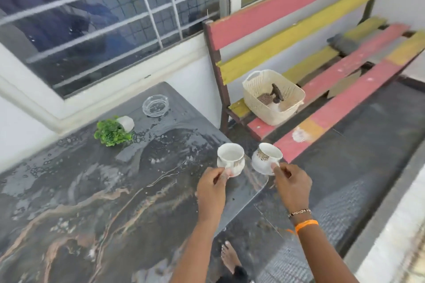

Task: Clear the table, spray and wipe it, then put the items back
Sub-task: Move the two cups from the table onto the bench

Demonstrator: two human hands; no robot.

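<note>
Left hand [212, 187] pinches handle of one white ceramic gold-patterned cup [230, 159]; right hand [292, 182] pinches its twin [266, 158], both over dark marbled table [92, 190] corner.

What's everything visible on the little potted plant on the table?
The potted plant is small, with dense bright green leaves that look artificial and a plain white pot. It lies tipped on its side, pot toward the window, foliage toward the person. It rests on the wet dark marbled table near the far edge, apart from the glass ashtray. Neither hand touches it.
</note>
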